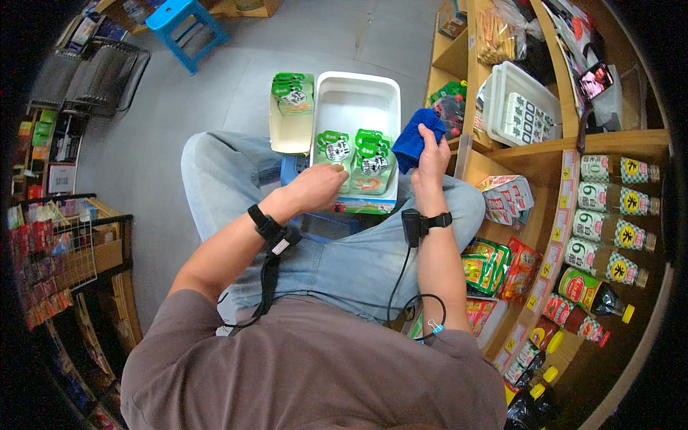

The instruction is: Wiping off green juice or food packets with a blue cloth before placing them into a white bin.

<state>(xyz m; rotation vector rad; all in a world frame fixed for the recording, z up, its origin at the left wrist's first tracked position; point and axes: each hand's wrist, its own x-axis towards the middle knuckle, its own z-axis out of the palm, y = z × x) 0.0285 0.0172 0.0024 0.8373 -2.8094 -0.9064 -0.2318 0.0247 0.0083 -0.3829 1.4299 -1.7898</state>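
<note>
My right hand [431, 159] grips a folded blue cloth [417, 141] beside the right rim of a white plastic tray [357, 78]. Inside the tray's near half lie green-and-white snack packets in two groups. My left hand [317, 188] reaches over the tray's near left side, its fingertips at the left packet [337, 147]; whether they pinch it is hidden. The right group of packets [372, 161] overlaps in a small pile. Against the tray's left side stands an open cream carton [291, 131], with several similar packets [293, 94] at its far end.
Wooden shelving [564, 193] runs close along my right, with bottles [591, 224] and bagged goods [486, 266]. A white bin [524, 107] sits on it. Far left are a blue plastic stool [185, 29] and a folding chair [102, 75]. A wire rack [70, 252] stands left. A cable [406, 285] hangs by my right wrist.
</note>
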